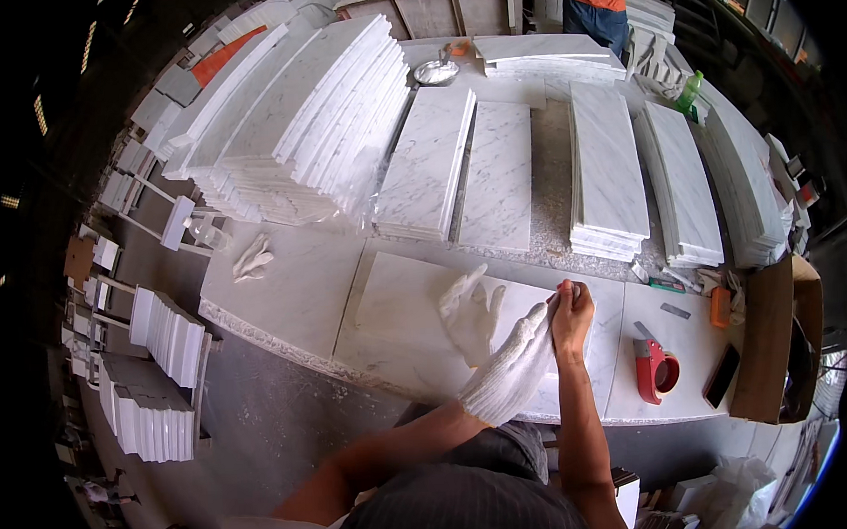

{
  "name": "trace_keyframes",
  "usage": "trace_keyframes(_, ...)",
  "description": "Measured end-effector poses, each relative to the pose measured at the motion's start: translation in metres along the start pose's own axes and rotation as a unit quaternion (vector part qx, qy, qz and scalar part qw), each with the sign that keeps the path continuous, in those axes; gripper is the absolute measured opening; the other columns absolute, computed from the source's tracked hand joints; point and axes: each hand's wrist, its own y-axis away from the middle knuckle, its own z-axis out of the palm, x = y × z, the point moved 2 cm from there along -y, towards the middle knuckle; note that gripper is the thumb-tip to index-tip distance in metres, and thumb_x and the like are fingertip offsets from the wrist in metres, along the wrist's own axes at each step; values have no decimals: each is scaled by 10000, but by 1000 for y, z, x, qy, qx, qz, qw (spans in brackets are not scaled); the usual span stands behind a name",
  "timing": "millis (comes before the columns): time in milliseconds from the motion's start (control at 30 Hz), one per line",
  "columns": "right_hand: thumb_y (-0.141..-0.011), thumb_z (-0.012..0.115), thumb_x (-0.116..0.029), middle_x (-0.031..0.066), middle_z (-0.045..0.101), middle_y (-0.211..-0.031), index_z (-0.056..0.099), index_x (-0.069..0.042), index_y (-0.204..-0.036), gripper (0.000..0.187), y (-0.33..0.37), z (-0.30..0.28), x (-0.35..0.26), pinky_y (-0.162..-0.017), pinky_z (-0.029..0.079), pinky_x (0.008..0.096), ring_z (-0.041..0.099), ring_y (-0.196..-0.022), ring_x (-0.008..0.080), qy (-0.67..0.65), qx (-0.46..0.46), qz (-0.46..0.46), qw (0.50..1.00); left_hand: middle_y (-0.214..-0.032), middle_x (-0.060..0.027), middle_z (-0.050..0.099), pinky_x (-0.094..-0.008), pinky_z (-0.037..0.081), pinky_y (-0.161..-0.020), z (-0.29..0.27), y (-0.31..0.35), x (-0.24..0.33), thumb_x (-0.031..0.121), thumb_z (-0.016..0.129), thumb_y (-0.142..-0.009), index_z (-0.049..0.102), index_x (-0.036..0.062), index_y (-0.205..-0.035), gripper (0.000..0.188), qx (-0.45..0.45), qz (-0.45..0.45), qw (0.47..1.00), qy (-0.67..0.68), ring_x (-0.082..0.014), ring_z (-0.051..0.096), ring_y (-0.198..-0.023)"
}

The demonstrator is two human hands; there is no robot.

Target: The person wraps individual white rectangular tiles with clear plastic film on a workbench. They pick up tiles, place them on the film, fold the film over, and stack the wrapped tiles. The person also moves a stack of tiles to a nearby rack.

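A white knitted glove covers my left hand (509, 366), its fingers stretched up and to the right. My bare right hand (572, 320) is closed at the glove's finger ends, seemingly pinching the fabric; its fingertips are partly hidden. A small red spot shows by the right thumb. Just left of my hands, a second white glove (470, 317) lies crumpled with its fingers spread. It rests on a pale marble slab (392, 308) on the worktable.
Marble slab stacks (320, 109) fill the far left, with shorter stacks (608, 165) across the back. At right lie a red tape dispenser (653, 373), phone (722, 375) and cardboard box (762, 346). Another glove (252, 258) lies left. A person (594, 11) stands behind.
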Motion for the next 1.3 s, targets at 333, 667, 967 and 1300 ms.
trace_keyframes(333,-992,529,-221,198,635,-743,570,59,-871,307,-63,-65,55,-646,474,407,590,-630,276,89,151,45,983,-1479,-146,408,-390,314,-1142,37,120,21,263,371,-1063,295,82,-1507,485,-19,-274,959,68,-244,415,-1364)
trace_keyframes(667,-860,724,-318,214,406,-1395,279,-69,-1457,785,-6,-33,30,-1004,385,478,437,-1267,379,313,-25,-107,943,-983,-68,648,-300,527,-792,-212,219,46,137,536,-984,594,16,-1137,204,257,-150,824,-481,-152,638,-836)
trace_keyframes(967,-856,756,-192,47,646,-893,691,-76,-1011,204,142,-115,11,-724,515,283,624,-792,142,133,-585,153,785,-955,-88,621,-310,498,-739,-160,227,40,110,640,-914,648,41,-1038,142,307,30,646,-698,-179,609,-811)
trace_keyframes(1300,-850,756,-240,80,602,-1016,650,-84,-1078,296,177,-102,-16,-768,532,320,638,-894,208,124,-579,91,801,-1150,-95,579,-385,416,-995,-64,161,58,156,728,-850,647,97,-1156,322,-152,-158,726,-652,-286,510,-1141)
